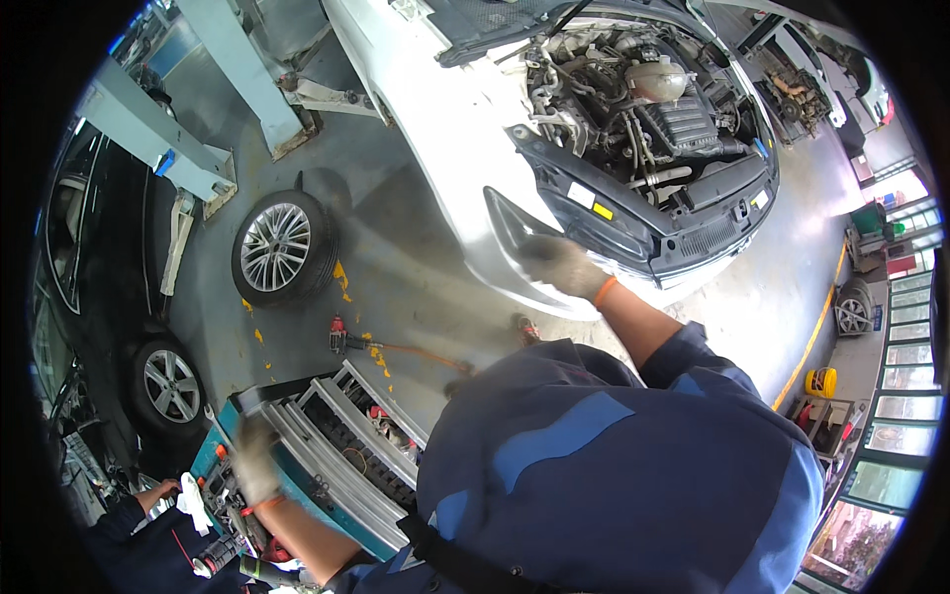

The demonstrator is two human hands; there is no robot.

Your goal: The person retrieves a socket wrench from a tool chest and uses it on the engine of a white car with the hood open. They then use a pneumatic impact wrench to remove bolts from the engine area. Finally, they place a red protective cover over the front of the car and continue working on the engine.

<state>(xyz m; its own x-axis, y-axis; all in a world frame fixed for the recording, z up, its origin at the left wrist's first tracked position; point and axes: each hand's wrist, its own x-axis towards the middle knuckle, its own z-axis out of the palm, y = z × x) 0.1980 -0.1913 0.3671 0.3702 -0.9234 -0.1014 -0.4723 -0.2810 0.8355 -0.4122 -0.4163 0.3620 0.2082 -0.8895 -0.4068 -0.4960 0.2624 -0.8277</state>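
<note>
My left hand (256,463), in a pale work glove with an orange cuff, hangs over the teal tool cabinet (341,522) at the lower left. Motion smears its fingers. Close beside it shows a silver wrench-like tool (218,426); whether the hand grips it I cannot tell. My right hand (566,269), gloved the same way and dark at the fingers, is stretched out in front of the headlight of a white car (445,139). Its fingers are blurred too, and any contact with the car is unclear. The car's bonnet is up, baring the engine (633,109).
The cabinet's drawers (366,445) stand pulled out. On the floor lie a wheel (277,247) and a red impact wrench (338,335) with an orange hose. Lift posts (242,74) and a black car (109,238) stand left. Another person's hand (161,491) shows lower left.
</note>
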